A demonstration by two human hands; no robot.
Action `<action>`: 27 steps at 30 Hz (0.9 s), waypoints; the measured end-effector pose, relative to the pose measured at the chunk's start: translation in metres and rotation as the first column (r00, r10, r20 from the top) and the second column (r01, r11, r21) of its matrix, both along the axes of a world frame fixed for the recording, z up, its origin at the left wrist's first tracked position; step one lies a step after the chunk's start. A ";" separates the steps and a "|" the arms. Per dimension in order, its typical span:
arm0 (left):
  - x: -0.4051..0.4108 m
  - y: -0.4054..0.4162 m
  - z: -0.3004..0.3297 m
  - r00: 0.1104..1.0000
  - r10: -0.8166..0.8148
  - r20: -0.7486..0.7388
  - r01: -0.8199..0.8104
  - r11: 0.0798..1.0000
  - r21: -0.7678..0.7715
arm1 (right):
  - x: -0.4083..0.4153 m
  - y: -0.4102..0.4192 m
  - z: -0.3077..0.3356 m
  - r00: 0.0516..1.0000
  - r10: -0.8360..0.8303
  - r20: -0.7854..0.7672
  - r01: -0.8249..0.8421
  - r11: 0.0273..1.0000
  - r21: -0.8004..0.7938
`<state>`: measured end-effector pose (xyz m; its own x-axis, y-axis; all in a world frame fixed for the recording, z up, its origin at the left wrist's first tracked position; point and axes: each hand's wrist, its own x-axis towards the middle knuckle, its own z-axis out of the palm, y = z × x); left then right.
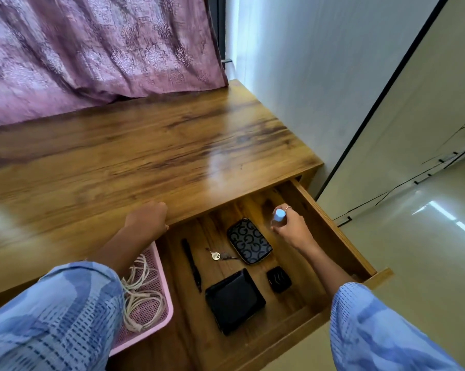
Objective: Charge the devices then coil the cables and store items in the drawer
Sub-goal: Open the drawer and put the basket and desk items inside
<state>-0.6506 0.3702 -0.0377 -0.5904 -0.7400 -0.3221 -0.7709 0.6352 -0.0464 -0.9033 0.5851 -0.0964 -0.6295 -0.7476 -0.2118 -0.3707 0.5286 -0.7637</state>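
Observation:
The wooden drawer (330, 226) stands pulled out under the desk top. My right hand (293, 227) is over its far right part, shut on a small bottle with a light blue cap (279, 216). My left hand (148, 219) rests on the desk's front edge above the drawer, fingers curled under it. In the drawer lie a patterned pouch (248, 241), a black wallet (234, 301), a small black case (278, 279), a black pen (191, 265) and keys (218, 255). A pink mesh tray (156, 266) at the left holds coiled white cables (143, 298).
The wooden desk top (145, 156) runs across the view, with a purple curtain (92, 49) behind it. A white wall (306, 76) stands to the right, and glossy floor (427, 250) lies beyond the drawer's right side.

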 end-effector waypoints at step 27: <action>-0.012 -0.011 0.005 0.997 -0.064 0.042 0.064 0.998 -0.004 | -0.017 -0.003 0.003 0.999 -0.012 0.031 0.010 0.997 0.075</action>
<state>-0.6625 0.3592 -0.0324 -0.6225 -0.7030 -0.3440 -0.7260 0.6828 -0.0816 -0.9206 0.5821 -0.0938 -0.6299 -0.7217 -0.2870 -0.3405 0.5887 -0.7331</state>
